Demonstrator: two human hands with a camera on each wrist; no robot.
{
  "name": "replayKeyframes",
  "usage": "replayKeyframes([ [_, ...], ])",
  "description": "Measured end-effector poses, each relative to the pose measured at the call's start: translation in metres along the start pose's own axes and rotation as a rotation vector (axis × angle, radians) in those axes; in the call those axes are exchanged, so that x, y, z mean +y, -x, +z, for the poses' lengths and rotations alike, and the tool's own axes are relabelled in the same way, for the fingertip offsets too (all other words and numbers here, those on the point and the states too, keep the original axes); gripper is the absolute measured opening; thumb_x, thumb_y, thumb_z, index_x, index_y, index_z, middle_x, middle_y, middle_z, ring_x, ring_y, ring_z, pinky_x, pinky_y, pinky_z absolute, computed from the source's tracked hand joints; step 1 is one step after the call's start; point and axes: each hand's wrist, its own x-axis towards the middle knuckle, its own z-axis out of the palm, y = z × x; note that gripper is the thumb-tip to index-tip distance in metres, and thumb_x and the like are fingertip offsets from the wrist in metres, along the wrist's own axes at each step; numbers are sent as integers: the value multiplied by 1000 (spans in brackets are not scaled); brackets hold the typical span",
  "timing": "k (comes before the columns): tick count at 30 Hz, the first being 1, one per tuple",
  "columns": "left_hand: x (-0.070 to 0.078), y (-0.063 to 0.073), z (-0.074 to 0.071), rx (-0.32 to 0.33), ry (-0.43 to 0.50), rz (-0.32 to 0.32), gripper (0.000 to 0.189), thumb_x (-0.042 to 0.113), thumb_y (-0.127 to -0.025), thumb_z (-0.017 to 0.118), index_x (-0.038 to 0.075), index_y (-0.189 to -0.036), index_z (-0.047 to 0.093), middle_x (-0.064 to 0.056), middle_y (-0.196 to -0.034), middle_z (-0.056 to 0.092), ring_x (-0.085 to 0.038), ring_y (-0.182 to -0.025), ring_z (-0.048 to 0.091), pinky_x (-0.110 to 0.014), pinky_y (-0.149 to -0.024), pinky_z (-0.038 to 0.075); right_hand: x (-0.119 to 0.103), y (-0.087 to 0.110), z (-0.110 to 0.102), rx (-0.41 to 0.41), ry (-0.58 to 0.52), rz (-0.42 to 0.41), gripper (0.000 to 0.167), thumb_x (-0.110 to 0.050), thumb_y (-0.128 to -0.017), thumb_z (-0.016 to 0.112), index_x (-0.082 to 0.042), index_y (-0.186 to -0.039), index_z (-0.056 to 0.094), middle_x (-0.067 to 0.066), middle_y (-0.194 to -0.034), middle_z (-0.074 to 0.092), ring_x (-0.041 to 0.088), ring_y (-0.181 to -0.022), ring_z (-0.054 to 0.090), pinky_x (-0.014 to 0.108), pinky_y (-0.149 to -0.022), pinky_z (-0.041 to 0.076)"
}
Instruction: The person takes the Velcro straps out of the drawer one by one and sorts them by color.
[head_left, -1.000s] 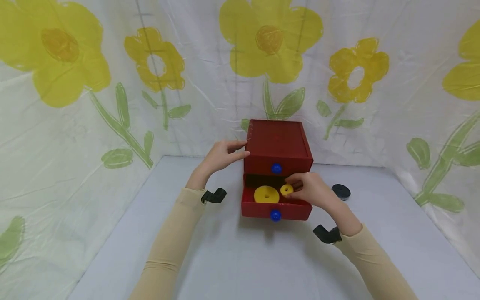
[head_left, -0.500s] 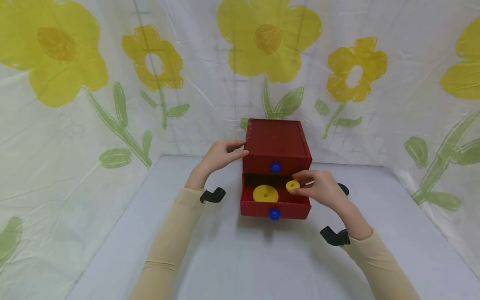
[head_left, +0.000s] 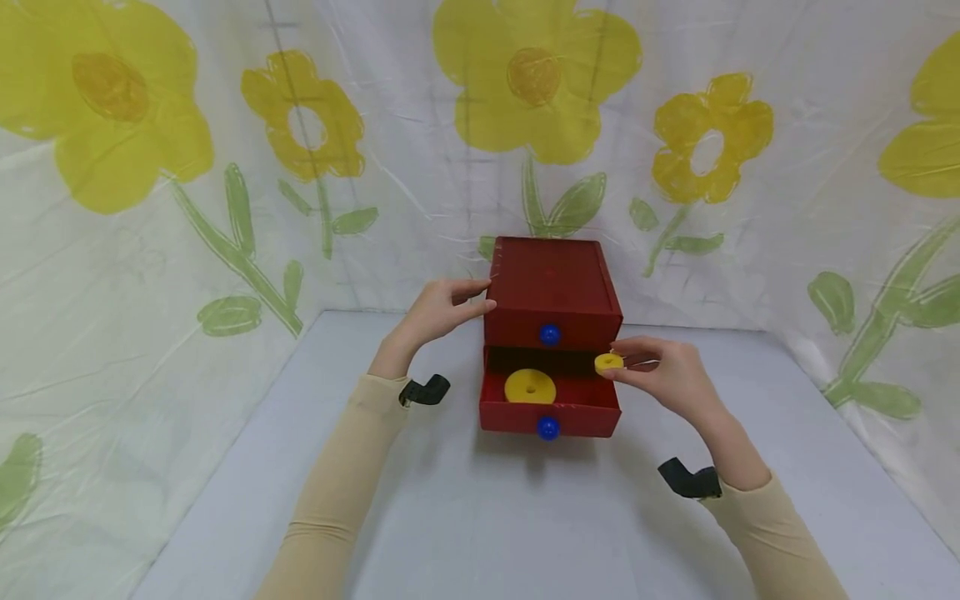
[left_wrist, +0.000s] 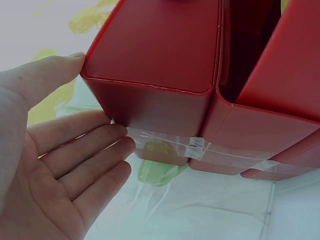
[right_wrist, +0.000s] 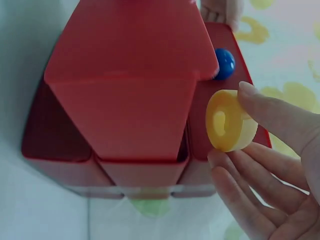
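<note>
My right hand (head_left: 671,371) pinches a small yellow ring (head_left: 609,363) between thumb and fingertips, at the right end of an open red drawer (head_left: 581,422). Seen from the right wrist, the ring (right_wrist: 231,121) is thick, with a hole through its middle. A larger yellow disc (head_left: 530,387), also with a centre hole, lies inside that drawer. The drawer belongs to a small red cabinet (head_left: 553,275), whose upper drawer is closed. My left hand (head_left: 446,312) touches the cabinet's left side with thumb and fingertips, its fingers nearly straight in the left wrist view.
Blue round knobs (head_left: 550,335) stick out from the drawer fronts. The cabinet stands towards the back of a pale table (head_left: 510,533). Behind it hangs a white sheet (head_left: 420,217) printed with yellow flowers.
My right hand has lifted the small yellow ring out of the drawer and moved right, tilting the ring flatter. It now hides the black disc on the table. My left hand stays put.
</note>
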Motion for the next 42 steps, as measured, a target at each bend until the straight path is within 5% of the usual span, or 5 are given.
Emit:
replayKeyframes([
  [7,2,1,0,1,-3,0,56,45,-88,63,17,-136,54,-5,-138,54,-21,-128,50,-39,-102,46,9,8,-8,66,-7,38,43,-37,-77,78,-11,-110,70,7,-99,72,18,-82,69,14,-66,54],
  [16,2,1,1,7,-17,4,57,46,-88,63,16,-136,55,-5,-138,54,-21,-127,51,-38,-101,47,23,20,-15,102,-32,104,45,-39,-77,77,-11,-111,69,10,-102,72,-6,-78,64,10,-67,52],
  [23,0,0,1,7,-27,14,56,46,-89,62,16,-136,54,-5,-138,54,-21,-127,51,-37,-101,47,39,28,-16,104,-29,132,45,-37,-77,77,-10,-113,68,13,-104,71,-11,-78,62,9,-67,51],
  [33,-1,0,2,12,-25,21,56,46,-88,62,16,-135,55,-4,-137,55,-20,-127,52,-36,-101,47,67,35,-7,94,12,163,49,-38,-78,76,-7,-115,67,15,-108,70,27,-90,69,9,-67,50],
  [42,-2,0,3,17,-20,17,56,48,-88,62,17,-135,55,-3,-136,55,-20,-126,52,-37,-101,47,90,40,5,66,23,204,53,-38,-78,76,-4,-117,65,18,-110,69,31,-95,68,12,-68,52],
])
